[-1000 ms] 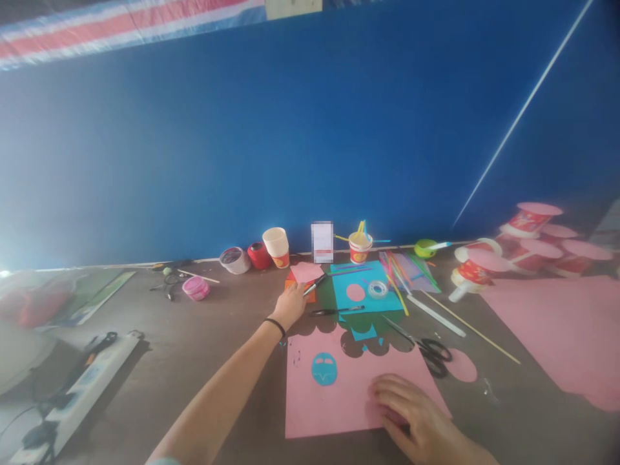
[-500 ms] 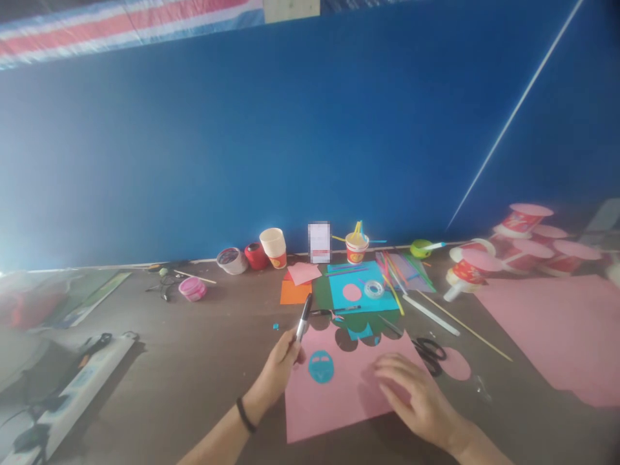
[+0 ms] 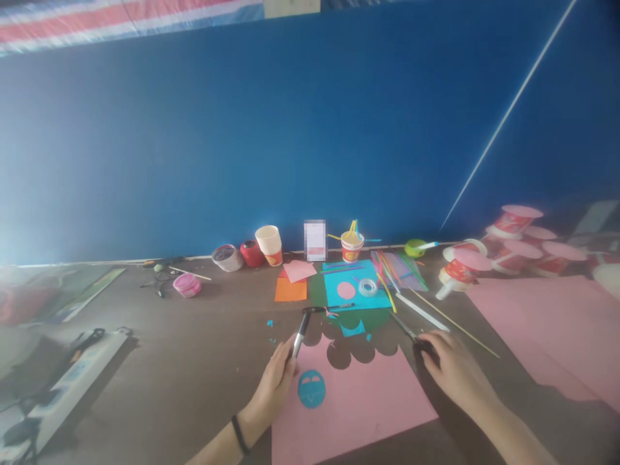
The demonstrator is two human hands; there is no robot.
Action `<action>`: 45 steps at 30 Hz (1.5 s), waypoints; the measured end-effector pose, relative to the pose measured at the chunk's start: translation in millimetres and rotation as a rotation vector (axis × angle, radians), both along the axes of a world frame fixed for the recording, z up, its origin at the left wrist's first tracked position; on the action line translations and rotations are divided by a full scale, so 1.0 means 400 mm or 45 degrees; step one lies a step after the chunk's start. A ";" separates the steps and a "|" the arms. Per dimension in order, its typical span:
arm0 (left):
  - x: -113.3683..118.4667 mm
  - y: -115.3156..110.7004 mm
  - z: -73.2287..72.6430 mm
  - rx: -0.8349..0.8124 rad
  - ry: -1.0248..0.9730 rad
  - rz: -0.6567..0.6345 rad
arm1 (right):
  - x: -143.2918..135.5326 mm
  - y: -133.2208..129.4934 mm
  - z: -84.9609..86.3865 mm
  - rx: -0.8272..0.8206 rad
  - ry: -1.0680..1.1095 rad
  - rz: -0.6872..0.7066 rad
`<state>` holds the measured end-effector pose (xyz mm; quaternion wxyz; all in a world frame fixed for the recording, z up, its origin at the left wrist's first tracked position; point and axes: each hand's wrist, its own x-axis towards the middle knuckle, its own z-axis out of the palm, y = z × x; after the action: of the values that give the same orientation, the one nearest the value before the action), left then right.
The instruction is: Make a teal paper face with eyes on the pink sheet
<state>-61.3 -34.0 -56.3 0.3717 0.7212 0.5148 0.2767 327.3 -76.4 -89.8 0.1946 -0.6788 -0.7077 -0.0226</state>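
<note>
My left hand (image 3: 277, 374) is closed round a marker (image 3: 299, 337) with a black cap and a light barrel, held tilted upward at the left edge of a pink paper sheet (image 3: 358, 413). Scalloped cut-outs run along the sheet's far edge. Lying on it is a blue paper circle (image 3: 311, 389) with small openings like a face. To the right of the sheet, my right hand (image 3: 450, 365) has its fingers bent over the dark handles of a pair of scissors (image 3: 405, 327), whose blades point away to the left. The handles are mostly hidden by the fingers.
Behind the sheet lie blue paper (image 3: 334, 284) with a tape roll (image 3: 368, 287), orange paper (image 3: 290, 290) and a cup of straws (image 3: 352, 247). Pink-topped paper cups (image 3: 513, 223) stack at right beside large pink paper (image 3: 537, 323). A power strip (image 3: 77, 381) lies left.
My right hand has left the pink sheet and moved right onto the scissors. The sheet with the blue circle has shifted nearer and slightly left. The marker stays in my left hand.
</note>
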 end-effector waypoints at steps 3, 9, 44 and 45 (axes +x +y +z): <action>0.007 0.001 -0.015 -0.001 0.019 -0.012 | 0.000 0.005 0.013 0.100 -0.012 -0.101; 0.061 0.030 -0.031 0.096 -0.044 0.004 | -0.197 0.040 0.089 -0.063 0.231 0.256; 0.102 0.029 -0.063 0.169 -0.100 -0.025 | -0.401 0.161 0.117 -0.512 0.060 0.389; 0.103 0.029 -0.063 0.167 -0.103 -0.024 | -0.396 0.162 0.112 -0.515 0.062 0.383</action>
<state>-20.1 -22.3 -81.3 0.3467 0.7370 0.4736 0.3351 168.7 -11.6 -45.1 0.0732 -0.5912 -0.7860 0.1651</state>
